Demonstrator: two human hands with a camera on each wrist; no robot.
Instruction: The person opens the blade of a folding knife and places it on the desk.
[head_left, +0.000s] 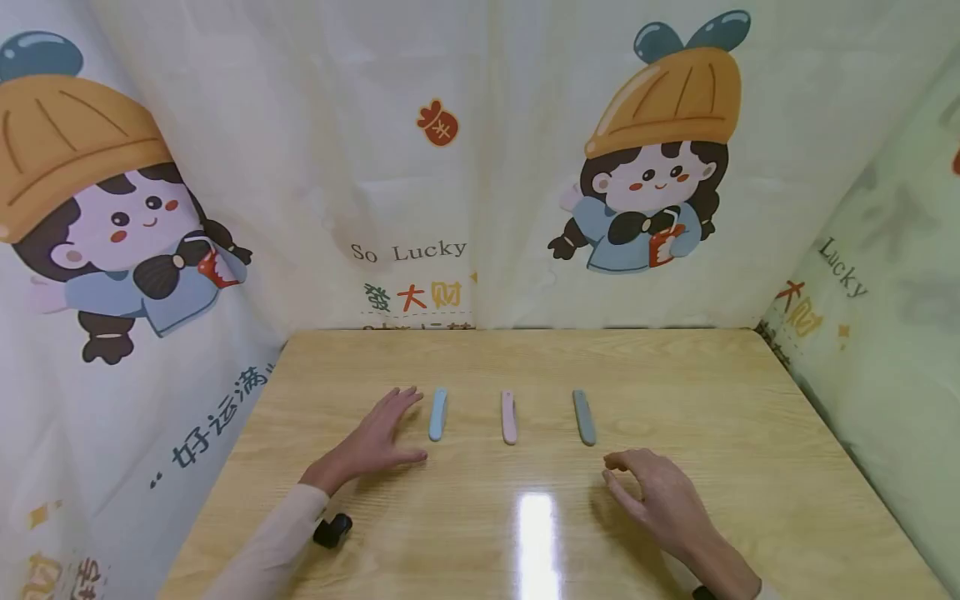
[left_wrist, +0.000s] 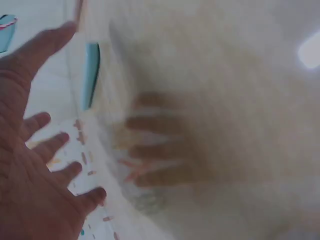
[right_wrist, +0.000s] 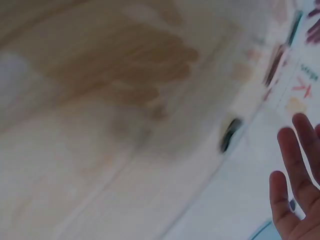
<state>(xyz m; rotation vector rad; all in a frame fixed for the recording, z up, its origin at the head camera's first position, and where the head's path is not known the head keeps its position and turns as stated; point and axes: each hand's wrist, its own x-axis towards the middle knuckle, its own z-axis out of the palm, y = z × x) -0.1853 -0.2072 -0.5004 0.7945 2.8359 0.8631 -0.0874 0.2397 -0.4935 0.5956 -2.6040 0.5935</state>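
Three slim plastic strips with rounded ends lie apart in a row on the table: a light blue strip [head_left: 438,415], a pink strip [head_left: 509,417] and a grey-green strip [head_left: 584,417]. My left hand [head_left: 381,433] is just left of the blue strip, thumb and fingers spread, holding nothing. In the left wrist view the blue strip [left_wrist: 90,76] shows beyond the thumb. Lower right of the grey-green strip, my right hand [head_left: 656,496] hovers over the table with loosely bent fingers and nothing in them. The right wrist view shows its fingers [right_wrist: 292,165] apart, with the dark strip [right_wrist: 231,135] past them.
The wood-grain table [head_left: 750,400] carries a bright light reflection [head_left: 537,542] near its front. A printed curtain [head_left: 315,167] hangs along the back and both sides. A black wrist camera [head_left: 333,530] sits on the left sleeve [head_left: 273,542].
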